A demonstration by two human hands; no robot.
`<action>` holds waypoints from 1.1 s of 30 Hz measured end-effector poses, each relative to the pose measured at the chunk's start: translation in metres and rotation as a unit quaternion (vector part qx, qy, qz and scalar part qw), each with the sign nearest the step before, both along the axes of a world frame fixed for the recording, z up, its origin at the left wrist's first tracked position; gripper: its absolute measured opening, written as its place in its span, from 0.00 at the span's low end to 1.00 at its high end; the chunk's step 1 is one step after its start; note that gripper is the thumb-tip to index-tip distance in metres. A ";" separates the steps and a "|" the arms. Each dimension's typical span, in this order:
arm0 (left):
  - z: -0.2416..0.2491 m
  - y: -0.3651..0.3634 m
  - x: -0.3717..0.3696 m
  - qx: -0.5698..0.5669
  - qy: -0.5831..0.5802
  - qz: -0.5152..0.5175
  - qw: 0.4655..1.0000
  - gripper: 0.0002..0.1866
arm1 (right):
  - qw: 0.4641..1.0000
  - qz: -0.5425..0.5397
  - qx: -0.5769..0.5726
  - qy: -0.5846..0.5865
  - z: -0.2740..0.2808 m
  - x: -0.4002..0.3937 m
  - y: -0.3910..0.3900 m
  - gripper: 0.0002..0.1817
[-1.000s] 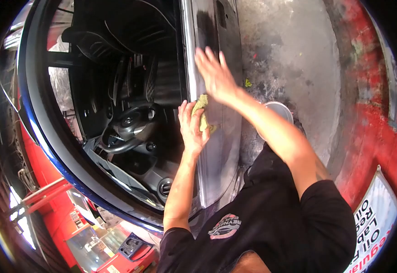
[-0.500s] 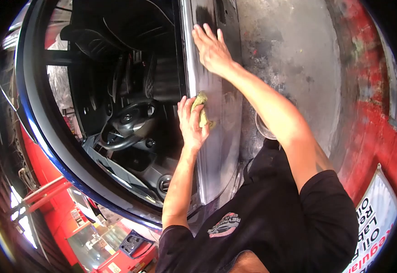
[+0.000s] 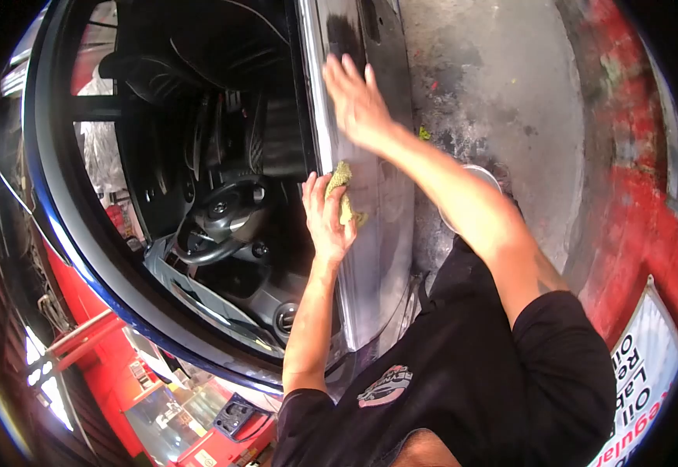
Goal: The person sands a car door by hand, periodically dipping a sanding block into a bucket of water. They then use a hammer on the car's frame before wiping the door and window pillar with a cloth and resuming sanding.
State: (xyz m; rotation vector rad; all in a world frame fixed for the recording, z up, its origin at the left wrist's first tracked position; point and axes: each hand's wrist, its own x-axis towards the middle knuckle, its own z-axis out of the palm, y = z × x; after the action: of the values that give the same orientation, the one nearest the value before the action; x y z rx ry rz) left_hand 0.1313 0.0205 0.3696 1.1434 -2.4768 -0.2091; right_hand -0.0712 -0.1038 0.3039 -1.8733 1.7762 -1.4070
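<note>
My left hand [image 3: 328, 218] is closed around a crumpled yellow-green cloth [image 3: 340, 194] with a rough texture. It rests at the window edge of a car door [image 3: 378, 257], whose outer skin is bare grey and worn. Further along the same door, my right hand [image 3: 358, 105] lies with fingers stretched out, palm down on the panel and slightly blurred. A dark patch [image 3: 344, 35] shows on the door just past its fingertips. The panel under the palm is hidden.
Through the window opening appear a steering wheel [image 3: 222, 208] and dark seats. A round container [image 3: 483, 175] stands on the concrete floor [image 3: 510, 86], partly behind my right forearm. A white banner [image 3: 638, 366] hangs by the red wall. The blue roof edge [image 3: 66, 233] curves at left.
The view has shifted slightly, showing more of the round container and a small green scrap on the floor. My right hand sits a little lower in view; my left hand keeps the cloth.
</note>
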 end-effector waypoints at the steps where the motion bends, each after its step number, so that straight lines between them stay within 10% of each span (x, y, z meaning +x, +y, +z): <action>1: 0.000 0.000 -0.001 -0.001 -0.002 0.003 1.000 0.25 | 0.999 0.021 -0.004 -0.034 -0.007 0.018 0.032 0.34; 33: -0.003 0.003 0.000 -0.023 -0.012 -0.007 1.000 0.18 | 0.987 0.087 0.001 -0.132 -0.012 0.061 0.098 0.33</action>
State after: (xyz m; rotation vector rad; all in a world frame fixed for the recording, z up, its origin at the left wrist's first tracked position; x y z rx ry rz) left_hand 0.1309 0.0240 0.3663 1.1151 -2.4977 -0.1422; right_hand -0.0100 -0.0056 0.2920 -1.7010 1.4522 -1.5044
